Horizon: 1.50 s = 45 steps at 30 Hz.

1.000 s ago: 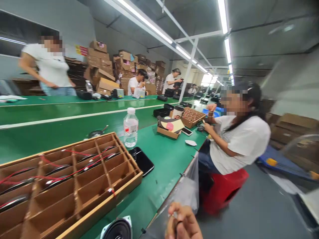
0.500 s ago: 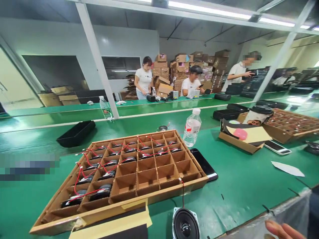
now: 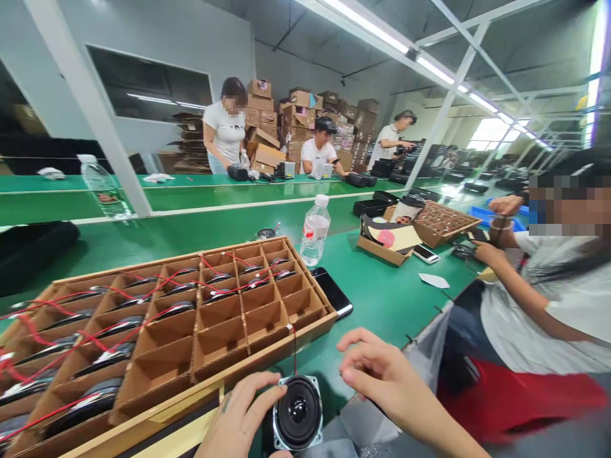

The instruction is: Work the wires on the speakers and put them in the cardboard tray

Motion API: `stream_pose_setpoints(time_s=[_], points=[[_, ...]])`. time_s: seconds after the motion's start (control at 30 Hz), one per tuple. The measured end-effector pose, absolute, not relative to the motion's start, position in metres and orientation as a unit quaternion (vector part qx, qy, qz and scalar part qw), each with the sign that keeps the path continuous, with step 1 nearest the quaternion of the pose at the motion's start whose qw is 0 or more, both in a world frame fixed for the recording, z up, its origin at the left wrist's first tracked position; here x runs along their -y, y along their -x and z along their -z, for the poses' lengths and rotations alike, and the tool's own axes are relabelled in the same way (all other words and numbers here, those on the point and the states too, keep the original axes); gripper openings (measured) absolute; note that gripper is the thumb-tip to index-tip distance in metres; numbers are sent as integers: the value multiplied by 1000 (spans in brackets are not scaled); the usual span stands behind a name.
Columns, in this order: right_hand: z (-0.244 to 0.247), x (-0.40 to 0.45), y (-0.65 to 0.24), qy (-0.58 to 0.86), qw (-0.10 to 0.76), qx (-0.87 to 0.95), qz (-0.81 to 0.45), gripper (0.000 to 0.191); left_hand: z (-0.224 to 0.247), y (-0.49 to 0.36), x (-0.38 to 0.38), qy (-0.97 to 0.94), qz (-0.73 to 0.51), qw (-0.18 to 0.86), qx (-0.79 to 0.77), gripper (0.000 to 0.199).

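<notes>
My left hand grips the left edge of a square-framed black speaker at the bottom centre, fingers on its upper corner and thumb low. From the speaker a red wire runs up to the front edge of a divided cardboard box. Several speakers with red wires lie in the box's left and back compartments; a few compartments at the front right hold nothing. To the right of the speaker, my right hand hovers with its fingers curled and apart, holding nothing.
A water bottle and a black phone stand and lie beside the box. Farther right are a small tray, a white phone and a second divided box. A person sits at the right, hands over the bench.
The view has turned right. My left hand has come in and taken hold of the speaker. My right hand has moved in from the lower right corner and shows fully.
</notes>
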State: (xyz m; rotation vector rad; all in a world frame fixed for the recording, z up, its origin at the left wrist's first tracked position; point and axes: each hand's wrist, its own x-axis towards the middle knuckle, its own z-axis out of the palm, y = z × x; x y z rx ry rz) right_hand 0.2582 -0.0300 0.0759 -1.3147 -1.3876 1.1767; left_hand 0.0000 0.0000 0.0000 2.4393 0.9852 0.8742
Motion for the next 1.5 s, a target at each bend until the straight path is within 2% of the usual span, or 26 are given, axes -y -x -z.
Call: stream_pose_setpoints(time_s=[0.1, 0.47, 0.83, 1.1, 1.2, 1.27, 1.33, 1.4, 1.5], points=[[-82, 12, -244, 564, 363, 599, -438, 8, 19, -9, -12, -887, -348, 102, -285, 57], [-64, -19, -223, 578, 216, 683, -392, 9, 38, -11, -7, -886, -303, 121, -330, 82], [-58, -27, -219, 589, 181, 669, -416, 9, 44, -13, -5, -883, -306, 110, -339, 87], [-59, -29, -216, 595, 135, 707, -358, 8, 38, -13, -4, -880, -302, 109, -349, 88], [-72, -30, -214, 613, 52, 715, -334, 11, 31, -13, -8, -893, -305, 74, -323, 83], [-87, -28, -218, 602, -34, 706, -371, 19, 27, -13, -10, -902, -306, 45, -300, 78], [-105, -22, -230, 585, -82, 700, -402, 26, 26, -13, -11, -905, -307, 25, -295, 77], [-122, -12, -250, 590, -68, 708, -382, 26, 26, -15, -10, -901, -303, 19, -309, 81], [-134, 14, -288, 605, -3, 718, -345, 16, 25, -19, -5, -896, -280, 21, -343, 87]])
